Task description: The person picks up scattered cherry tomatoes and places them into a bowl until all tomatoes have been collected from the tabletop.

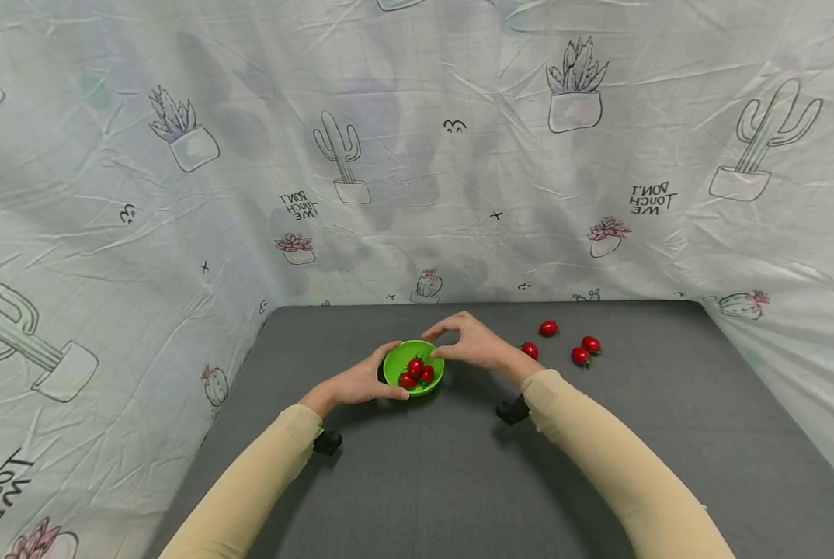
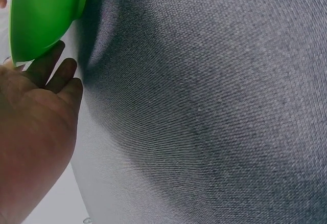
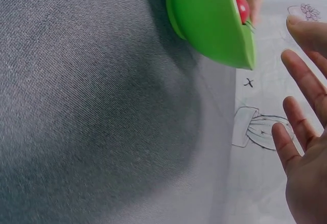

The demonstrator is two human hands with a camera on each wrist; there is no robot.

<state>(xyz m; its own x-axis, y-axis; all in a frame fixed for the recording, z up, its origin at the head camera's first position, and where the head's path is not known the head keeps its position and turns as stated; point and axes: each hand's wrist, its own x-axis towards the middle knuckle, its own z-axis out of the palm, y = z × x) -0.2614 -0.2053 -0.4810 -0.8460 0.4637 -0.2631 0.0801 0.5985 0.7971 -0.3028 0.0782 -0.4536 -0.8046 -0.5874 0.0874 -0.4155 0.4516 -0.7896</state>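
A green bowl [image 1: 394, 365] stands on the dark grey table with a few red cherry tomatoes [image 1: 415, 367] inside. My left hand [image 1: 356, 380] holds the bowl from its left side, thumb along the near rim and fingers round the far side. In the left wrist view its fingers [image 2: 62, 75] lie against the bowl's outer wall. My right hand [image 1: 476, 343] hovers over the right rim, thumb and fingers apart, with nothing held. The right wrist view shows those fingers [image 3: 301, 124] spread, away from the bowl, and one tomato [image 3: 241, 5] above its rim.
Several loose cherry tomatoes lie to the right of my right hand: one at the back [image 1: 547, 328], one partly behind the right wrist [image 1: 529, 350], others further right [image 1: 591, 345]. A white cactus-print cloth [image 1: 403, 248] hangs behind the grey table [image 1: 417, 481].
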